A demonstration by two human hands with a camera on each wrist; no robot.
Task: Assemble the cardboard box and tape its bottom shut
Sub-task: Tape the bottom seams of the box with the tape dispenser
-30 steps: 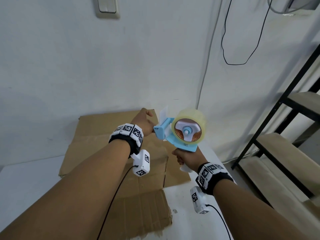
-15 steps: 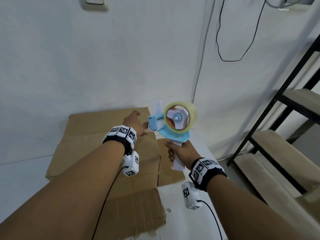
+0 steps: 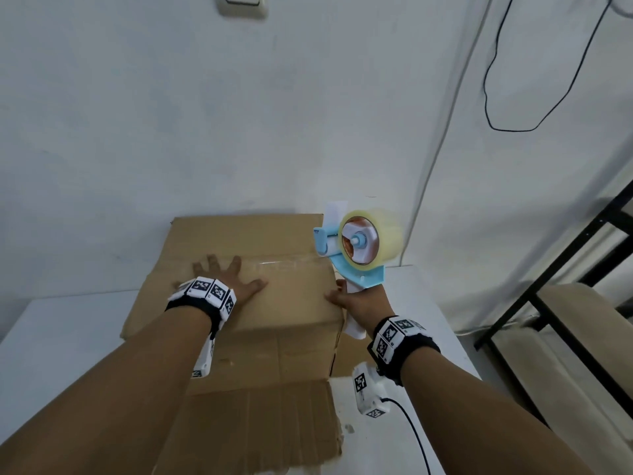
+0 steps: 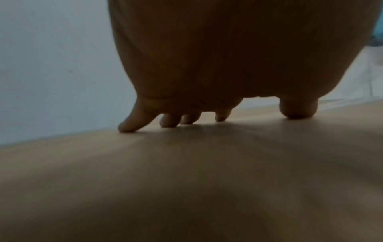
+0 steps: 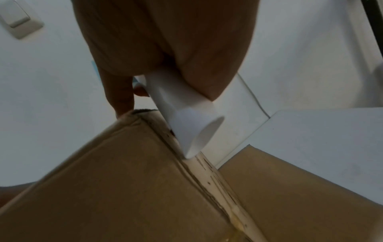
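The brown cardboard box [image 3: 281, 303] stands on the white table [image 3: 68, 337] with its closed flaps facing up. A clear strip of tape [image 3: 284, 265] runs along the seam. My left hand [image 3: 222, 274] lies flat on top of the box, fingers spread and pressing down; the left wrist view shows its fingertips [image 4: 128, 128] on the cardboard [image 4: 186, 180]. My right hand [image 3: 356, 299] grips the white handle [image 5: 182, 114] of the blue tape dispenser [image 3: 363, 241]. The dispenser sits at the seam's right end, by the box edge [image 5: 145, 124].
One loose box flap [image 3: 267, 423] lies flat on the table toward me. A black metal rack with beige shelves [image 3: 565, 320] stands to the right. A wall [image 3: 308, 114] with a light switch [image 3: 241, 5] and hanging cables [image 3: 493, 80] rises right behind the box.
My left hand has left the front of the dispenser and now lies flat on the box. The dispenser has come down to the right end of the seam, where a tape strip now shows.
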